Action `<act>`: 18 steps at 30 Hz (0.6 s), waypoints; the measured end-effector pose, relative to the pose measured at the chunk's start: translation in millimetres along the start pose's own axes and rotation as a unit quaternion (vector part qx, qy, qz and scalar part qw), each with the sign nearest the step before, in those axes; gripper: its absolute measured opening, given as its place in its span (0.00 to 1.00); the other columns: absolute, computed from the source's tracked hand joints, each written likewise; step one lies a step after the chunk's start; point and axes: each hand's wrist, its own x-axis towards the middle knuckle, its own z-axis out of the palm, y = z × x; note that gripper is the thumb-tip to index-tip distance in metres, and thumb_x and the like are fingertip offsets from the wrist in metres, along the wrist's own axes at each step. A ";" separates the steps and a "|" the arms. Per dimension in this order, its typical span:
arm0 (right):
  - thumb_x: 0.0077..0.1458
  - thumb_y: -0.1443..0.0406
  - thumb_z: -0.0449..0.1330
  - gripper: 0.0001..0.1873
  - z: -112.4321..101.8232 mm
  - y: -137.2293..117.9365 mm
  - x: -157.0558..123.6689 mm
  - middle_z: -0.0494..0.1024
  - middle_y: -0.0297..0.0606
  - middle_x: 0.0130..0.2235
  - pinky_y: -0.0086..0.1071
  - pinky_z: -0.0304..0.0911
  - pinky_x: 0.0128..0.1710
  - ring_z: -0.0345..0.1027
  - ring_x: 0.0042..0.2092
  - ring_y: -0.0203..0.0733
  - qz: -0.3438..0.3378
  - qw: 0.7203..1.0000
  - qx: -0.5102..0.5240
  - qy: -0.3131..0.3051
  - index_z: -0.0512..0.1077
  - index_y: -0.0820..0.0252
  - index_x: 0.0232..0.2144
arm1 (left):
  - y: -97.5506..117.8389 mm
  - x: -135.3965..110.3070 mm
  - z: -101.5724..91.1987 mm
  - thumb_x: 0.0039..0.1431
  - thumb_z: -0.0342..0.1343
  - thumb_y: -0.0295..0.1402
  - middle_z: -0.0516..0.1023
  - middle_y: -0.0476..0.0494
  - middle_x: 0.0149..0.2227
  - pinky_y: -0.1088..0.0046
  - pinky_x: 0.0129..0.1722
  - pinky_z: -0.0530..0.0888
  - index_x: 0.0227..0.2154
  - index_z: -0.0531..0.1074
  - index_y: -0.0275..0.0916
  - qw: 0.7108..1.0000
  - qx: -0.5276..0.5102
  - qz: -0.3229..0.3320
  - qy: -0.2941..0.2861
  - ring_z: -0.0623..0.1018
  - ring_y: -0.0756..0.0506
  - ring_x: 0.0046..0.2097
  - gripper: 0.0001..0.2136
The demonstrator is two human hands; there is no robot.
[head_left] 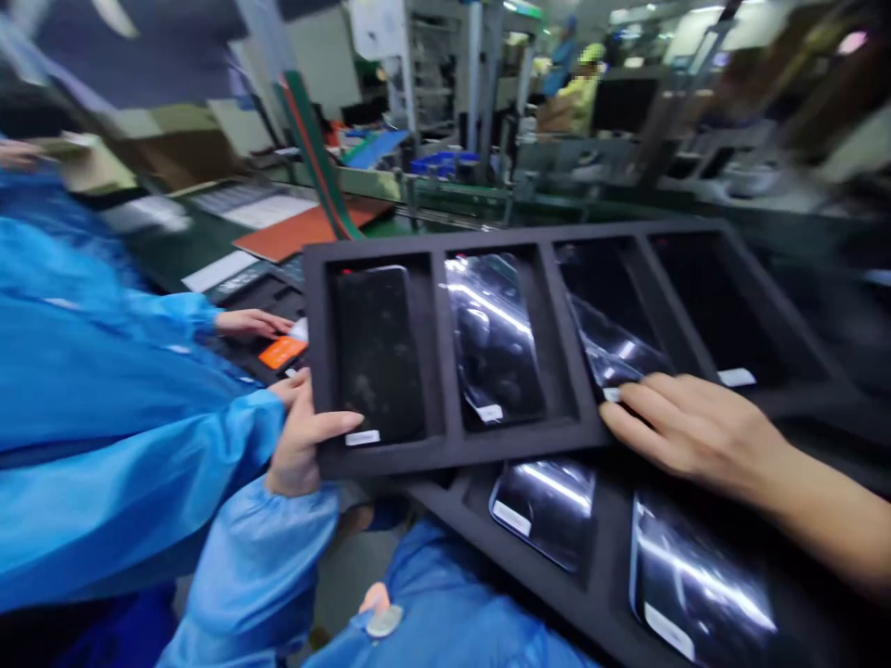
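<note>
A black foam tray [449,449] lies tilted in front of me, with a dark smartphone in each slot. My left hand [299,441] grips its left end, thumb over the rim beside the white label of the first smartphone [380,357]. The second smartphone [493,339] shines under overhead light. My right hand [696,431] is closed over the front rim, its fingertips by the label of the third smartphone [613,311]; its grip underneath is hidden. At the far right slot lies another smartphone [716,306]. Below, a second black tray [480,529] holds more smartphones [547,506].
At the left a co-worker in a blue smock [104,399] has a hand [254,322] by an orange item [282,352] in another dark tray. A brown-orange board [292,230] and a green post [313,153] stand beyond. Farther back is a person in yellow [577,102].
</note>
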 end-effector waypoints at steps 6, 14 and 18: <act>0.55 0.74 0.55 0.05 4.9 -4.0 -2.8 0.65 0.32 0.27 0.30 0.46 0.26 0.52 0.27 0.35 0.021 1.000 -0.002 -0.010 0.64 0.61 0.30 | -1.5 0.8 -2.3 0.34 0.65 0.23 0.80 0.42 0.37 0.66 0.35 0.79 0.42 0.72 0.33 0.999 0.028 -0.012 0.024 0.79 0.41 0.34 0.25; 0.56 0.74 0.56 0.05 5.3 -5.4 -5.5 0.67 0.33 0.30 0.30 0.48 0.26 0.56 0.29 0.33 0.031 0.999 0.003 0.013 0.66 0.61 0.32 | 0.5 -2.6 4.8 0.35 0.63 0.22 0.80 0.46 0.34 0.66 0.35 0.79 0.45 0.72 0.36 0.997 0.020 -0.027 0.064 0.79 0.41 0.35 0.28; 0.56 0.73 0.56 0.05 7.3 -5.4 -7.1 0.68 0.33 0.30 0.30 0.50 0.27 0.57 0.30 0.33 0.034 0.999 0.011 0.010 0.67 0.60 0.32 | 0.1 -4.0 4.4 0.34 0.64 0.23 0.80 0.46 0.32 0.68 0.33 0.79 0.45 0.72 0.35 0.997 0.025 -0.028 0.067 0.78 0.44 0.29 0.27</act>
